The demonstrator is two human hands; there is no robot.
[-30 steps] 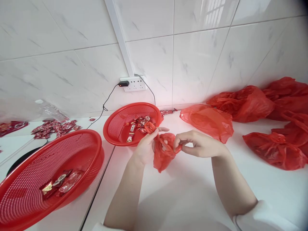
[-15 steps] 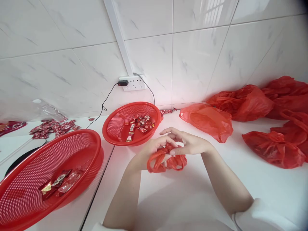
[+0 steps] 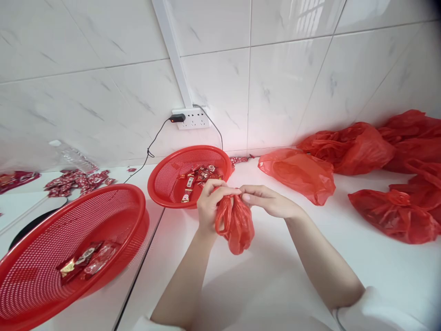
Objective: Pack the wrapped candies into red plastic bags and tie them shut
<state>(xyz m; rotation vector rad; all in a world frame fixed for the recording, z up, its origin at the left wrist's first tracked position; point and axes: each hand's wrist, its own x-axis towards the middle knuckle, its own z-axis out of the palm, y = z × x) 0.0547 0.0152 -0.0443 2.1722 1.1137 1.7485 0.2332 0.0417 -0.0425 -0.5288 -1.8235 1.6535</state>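
A small red plastic bag (image 3: 237, 225) hangs above the white counter, pinched at its top by both hands. My left hand (image 3: 210, 204) grips the bag's handles with curled fingers. My right hand (image 3: 267, 200) pinches the same top from the right, fingertips meeting the left hand's. Just behind the hands sits a red mesh basket (image 3: 165, 181) with several wrapped candies (image 3: 198, 177) in it.
A bigger red mesh basket (image 3: 41, 257) with a few candies stands at the near left. Several filled red bags (image 3: 347, 151) lie along the wall at the right. A wall socket (image 3: 191, 119) with a black cable is behind. Loose candies (image 3: 76, 181) lie at the far left.
Half a second ago the hands pressed the bag low near the counter; now they have lifted it, and it hangs from both pinches.
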